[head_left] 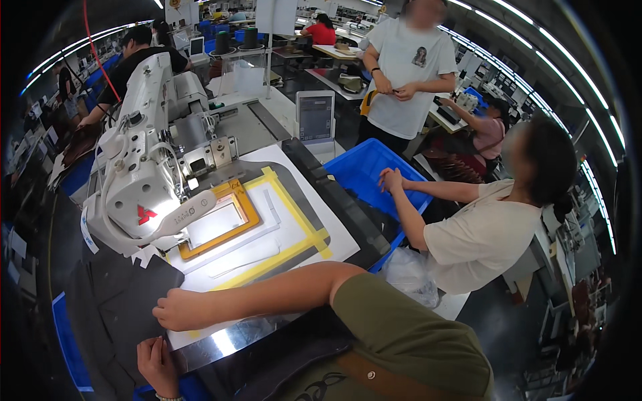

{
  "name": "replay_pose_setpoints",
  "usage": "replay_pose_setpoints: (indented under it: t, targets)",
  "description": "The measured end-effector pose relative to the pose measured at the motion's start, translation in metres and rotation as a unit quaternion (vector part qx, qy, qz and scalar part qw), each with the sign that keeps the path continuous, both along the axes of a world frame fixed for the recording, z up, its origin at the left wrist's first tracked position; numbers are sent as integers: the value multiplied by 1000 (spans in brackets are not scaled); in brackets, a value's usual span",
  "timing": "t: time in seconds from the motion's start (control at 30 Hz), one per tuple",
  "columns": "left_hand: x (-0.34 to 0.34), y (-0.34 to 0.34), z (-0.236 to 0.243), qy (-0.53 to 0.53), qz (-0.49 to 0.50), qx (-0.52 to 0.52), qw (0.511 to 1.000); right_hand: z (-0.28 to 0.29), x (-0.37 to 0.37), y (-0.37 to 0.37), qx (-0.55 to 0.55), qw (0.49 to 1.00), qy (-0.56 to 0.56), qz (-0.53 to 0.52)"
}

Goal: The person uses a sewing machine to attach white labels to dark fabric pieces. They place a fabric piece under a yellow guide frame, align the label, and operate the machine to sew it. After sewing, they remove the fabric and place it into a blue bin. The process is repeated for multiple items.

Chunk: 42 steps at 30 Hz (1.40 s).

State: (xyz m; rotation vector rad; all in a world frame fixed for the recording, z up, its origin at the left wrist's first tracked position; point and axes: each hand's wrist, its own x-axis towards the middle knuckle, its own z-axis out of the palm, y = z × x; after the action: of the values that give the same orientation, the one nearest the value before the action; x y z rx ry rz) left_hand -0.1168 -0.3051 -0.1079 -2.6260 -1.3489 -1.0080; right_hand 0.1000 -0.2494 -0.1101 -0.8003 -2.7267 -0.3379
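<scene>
Dark grey fabric pieces [110, 294] lie in a pile at the left, beside the sewing machine's work table. My right hand [179, 310] reaches across from the right, its fingers closed at the right edge of this fabric. Just below it, my left hand [158, 363] has its fingers curled against the same edge; a bracelet is on that wrist. Fingertips of both hands are partly hidden. Beyond them stands a large white sewing machine [144, 194], its head lit over a yellow clamp frame [251, 212]. White template sheets [271, 230] edged with yellow tape lie under the frame.
A shiny metal strip [227, 342] runs along the table's near edge. Right of the table are a blue bin [361, 167] and a clear plastic bag [409, 274]. A person in a cream shirt [485, 234] stands close by. A control screen [314, 119] stands behind.
</scene>
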Motion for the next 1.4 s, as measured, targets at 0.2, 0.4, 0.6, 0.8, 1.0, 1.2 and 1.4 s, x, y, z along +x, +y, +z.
replay_pose_setpoints:
  t: [0.2,0.4,0.6,0.8,1.0,1.2,1.4]
  targets:
    - [-20,-2,-8,-37,10,2,999,4,-3,6,-53,996,75,18]
    - [-17,9,-20,-87,1,-25,996,-10,9,13,12,997,45,-56]
    - [-39,-5,-20,-8,69,29,997,4,32,28,100,989,57,-93]
    - [-84,-27,-28,0,124,29,992,-9,37,21,46,997,27,-60]
    - [-88,-24,-6,9,122,18,992,-7,35,12,15,998,62,-1]
    - [-93,-24,-3,103,114,-26,988,-2,51,19,52,996,68,-29]
    - [-44,41,5,151,-76,137,976,8,128,6,77,988,77,-114]
